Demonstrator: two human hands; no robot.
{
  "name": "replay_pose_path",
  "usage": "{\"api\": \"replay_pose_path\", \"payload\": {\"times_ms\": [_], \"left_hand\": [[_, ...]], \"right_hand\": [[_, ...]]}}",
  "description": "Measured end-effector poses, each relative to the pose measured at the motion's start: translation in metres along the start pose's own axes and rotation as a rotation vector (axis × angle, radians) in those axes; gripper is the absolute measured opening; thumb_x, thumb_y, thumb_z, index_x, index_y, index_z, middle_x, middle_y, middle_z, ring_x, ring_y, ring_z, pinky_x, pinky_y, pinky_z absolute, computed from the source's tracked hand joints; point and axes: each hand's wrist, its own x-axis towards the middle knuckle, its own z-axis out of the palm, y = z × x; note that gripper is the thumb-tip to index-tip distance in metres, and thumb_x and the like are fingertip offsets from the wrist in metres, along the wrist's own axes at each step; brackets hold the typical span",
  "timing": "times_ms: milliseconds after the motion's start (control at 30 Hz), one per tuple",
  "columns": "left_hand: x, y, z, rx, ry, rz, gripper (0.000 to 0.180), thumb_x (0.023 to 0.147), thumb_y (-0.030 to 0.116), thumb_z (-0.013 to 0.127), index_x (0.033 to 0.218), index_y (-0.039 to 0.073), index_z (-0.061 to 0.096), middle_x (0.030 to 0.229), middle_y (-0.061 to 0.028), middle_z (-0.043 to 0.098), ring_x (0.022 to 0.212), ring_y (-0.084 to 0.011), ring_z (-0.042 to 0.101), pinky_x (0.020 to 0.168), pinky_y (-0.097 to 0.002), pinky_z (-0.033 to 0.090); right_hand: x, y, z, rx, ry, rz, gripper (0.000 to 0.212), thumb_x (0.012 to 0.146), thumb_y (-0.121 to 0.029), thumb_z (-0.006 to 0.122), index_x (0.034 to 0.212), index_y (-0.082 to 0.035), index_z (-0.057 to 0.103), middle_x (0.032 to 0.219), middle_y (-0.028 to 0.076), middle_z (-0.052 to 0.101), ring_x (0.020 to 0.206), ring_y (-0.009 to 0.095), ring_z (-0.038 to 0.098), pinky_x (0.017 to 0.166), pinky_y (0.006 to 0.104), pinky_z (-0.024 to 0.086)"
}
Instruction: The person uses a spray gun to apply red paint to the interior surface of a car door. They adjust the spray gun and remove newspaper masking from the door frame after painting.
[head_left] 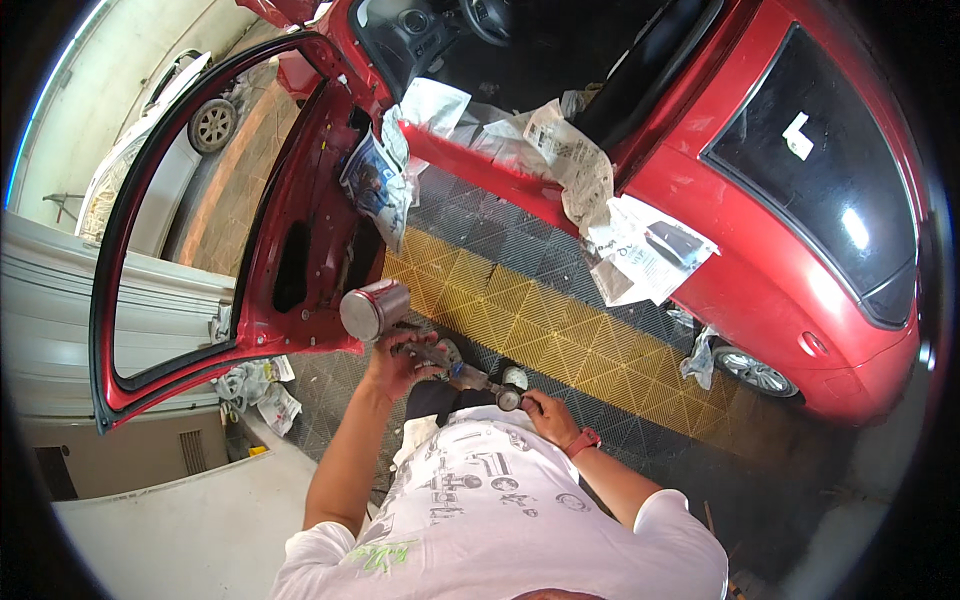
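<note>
In front of my waist my left hand (pixel 393 368) is closed around a spray gun (pixel 462 375), which lies tilted with its handle toward my right. A metal cup with red smears (pixel 376 309) sits on the gun, beyond my left fingers. At the handle end is a small round pressure gauge (pixel 508 400). My right hand (pixel 548 415), with a red watch on the wrist, pinches the fitting beside that gauge; its fingertips are partly hidden. Left of the gun stands the open red car door (pixel 285 215).
The red car body (pixel 740 215) spans the far and right side. Newspaper sheets (pixel 655 245) mask its sill, and more paper (pixel 378 180) hangs at the door hinge. Grey and yellow floor tiles (pixel 560 335) lie between. A white car (pixel 165 190) stands far left.
</note>
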Motion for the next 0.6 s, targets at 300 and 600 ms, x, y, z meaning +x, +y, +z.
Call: {"api": "replay_pose_path", "payload": {"times_ms": [300, 600], "left_hand": [[0.002, 0.027, 0.057, 0.250, -0.107, 0.024, 0.035, 0.096, 0.032, 0.064, 0.121, 0.007, 0.064, 0.127, -0.0164, 0.070, 0.120, -0.0377, 0.071, 0.094, -0.0592, 0.063], [0.026, 0.036, 0.034, 0.238, -0.070, -0.052, 0.048, 0.094, 0.032, 0.065, 0.130, 0.000, 0.063, 0.126, -0.0211, 0.070, 0.121, -0.0405, 0.070, 0.097, -0.0598, 0.063]], "right_hand": [[-0.001, -0.058, -0.016, 0.217, -0.003, 0.054, 0.029, 0.106, -0.026, 0.065, 0.120, -0.002, 0.071, 0.079, 0.011, 0.068, 0.070, 0.018, 0.060, 0.067, 0.0380, 0.048], [0.006, -0.057, -0.010, 0.040, 0.053, 0.014, 0.025, 0.105, -0.025, 0.066, 0.120, -0.005, 0.068, 0.082, 0.020, 0.069, 0.073, 0.034, 0.069, 0.067, 0.0433, 0.051]]}}
